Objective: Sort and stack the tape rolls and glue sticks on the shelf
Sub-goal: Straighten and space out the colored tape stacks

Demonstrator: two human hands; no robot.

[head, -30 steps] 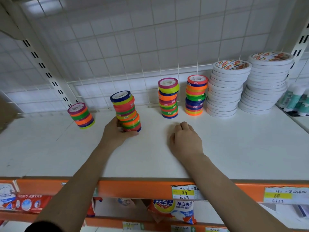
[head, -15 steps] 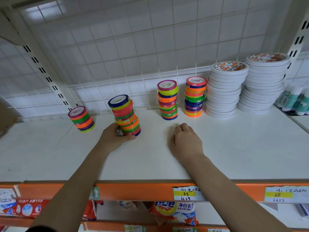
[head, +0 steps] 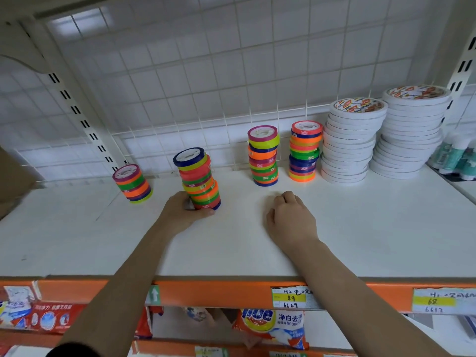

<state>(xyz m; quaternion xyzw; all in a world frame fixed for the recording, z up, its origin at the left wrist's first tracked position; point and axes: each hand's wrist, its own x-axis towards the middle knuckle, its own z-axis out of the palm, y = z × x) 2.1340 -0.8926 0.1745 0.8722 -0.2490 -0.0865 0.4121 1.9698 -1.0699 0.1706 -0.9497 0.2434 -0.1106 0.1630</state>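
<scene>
The leaning upright stack of multicoloured plastic tape rolls (head: 197, 180) is gripped at its base by the left hand (head: 180, 213), apparently fingers behind, while the right hand (head: 289, 219) is rested knuckles-curled and empty, nearby to its right.

left hand (head: 180, 215) slides stack (head: 198, 180) rightward — slightly

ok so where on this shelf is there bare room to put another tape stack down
Bare patches: the white shelf right of the right hand, in front of the white tape stacks, and the front left corner below the short colored stack. Crowded: the back row from the colored stacks to the glue sticks.
</scene>
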